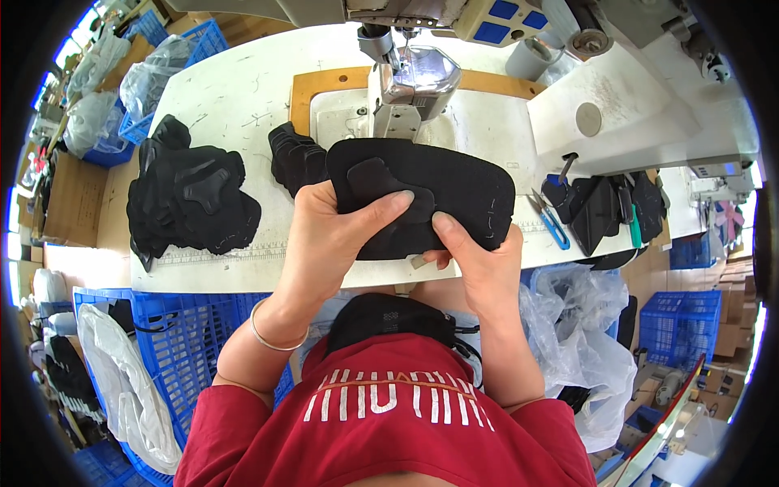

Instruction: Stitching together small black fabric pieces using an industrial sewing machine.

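A black fabric panel (466, 183) with rounded corners is held up in front of the sewing machine (406, 89), above the table's near edge. On its face lies a smaller shaped black patch (376, 180). My left hand (337, 231) grips the panel's left side, its thumb pressing on the patch. My right hand (484, 264) pinches the lower edge, thumb on the front and fingers behind. Most of the fingers of both hands are hidden by the panel. Just left of it, another black piece (296, 158) lies by the machine's base.
A heap of black pieces (191, 195) covers the table's left part. To the right lie blue-handled scissors (552, 223), more black pieces (596, 215) and a green-handled tool (634, 226). Blue crates (182, 341) stand below the table, with clear plastic bags (580, 333) at right.
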### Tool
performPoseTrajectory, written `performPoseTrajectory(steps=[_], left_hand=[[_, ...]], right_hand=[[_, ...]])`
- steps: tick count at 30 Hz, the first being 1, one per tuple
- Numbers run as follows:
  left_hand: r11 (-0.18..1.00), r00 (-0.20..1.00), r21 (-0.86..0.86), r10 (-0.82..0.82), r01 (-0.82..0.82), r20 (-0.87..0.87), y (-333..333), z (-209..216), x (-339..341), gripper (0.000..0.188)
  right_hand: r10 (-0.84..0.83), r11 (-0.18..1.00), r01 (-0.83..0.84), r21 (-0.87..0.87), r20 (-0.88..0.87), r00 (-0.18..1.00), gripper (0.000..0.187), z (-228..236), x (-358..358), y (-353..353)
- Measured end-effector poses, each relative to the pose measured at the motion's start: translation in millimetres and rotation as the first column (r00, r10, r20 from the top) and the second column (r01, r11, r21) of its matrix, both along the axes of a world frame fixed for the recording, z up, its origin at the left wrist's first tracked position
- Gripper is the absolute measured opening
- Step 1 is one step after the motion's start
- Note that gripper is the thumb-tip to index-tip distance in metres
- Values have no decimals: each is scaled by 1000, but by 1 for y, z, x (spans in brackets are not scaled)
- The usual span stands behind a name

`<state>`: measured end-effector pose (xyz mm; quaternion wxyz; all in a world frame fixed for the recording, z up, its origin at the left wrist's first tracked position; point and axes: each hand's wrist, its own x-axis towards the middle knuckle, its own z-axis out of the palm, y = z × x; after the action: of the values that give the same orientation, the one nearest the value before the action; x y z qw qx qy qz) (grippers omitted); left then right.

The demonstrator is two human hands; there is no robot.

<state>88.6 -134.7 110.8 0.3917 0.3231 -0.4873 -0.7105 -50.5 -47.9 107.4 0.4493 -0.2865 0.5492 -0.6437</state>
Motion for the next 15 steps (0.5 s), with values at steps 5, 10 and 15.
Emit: performPoseTrajectory(steps=[5,10,15], left_hand=[[999,998,-33,18,-16,62,-1,4,1,6],[1000,999,21,10,-9,-42,-7,11,1,8],[999,999,40,-23,22,27,-25,17,4,13]], right_hand=[[8,1000,-7,24,-31,999,17,3,0,-4],[-9,1000,10,30,-8,1000,17,14,4,-12],[14,1000,-16,-22,-60,998,16,18,2,-31]])
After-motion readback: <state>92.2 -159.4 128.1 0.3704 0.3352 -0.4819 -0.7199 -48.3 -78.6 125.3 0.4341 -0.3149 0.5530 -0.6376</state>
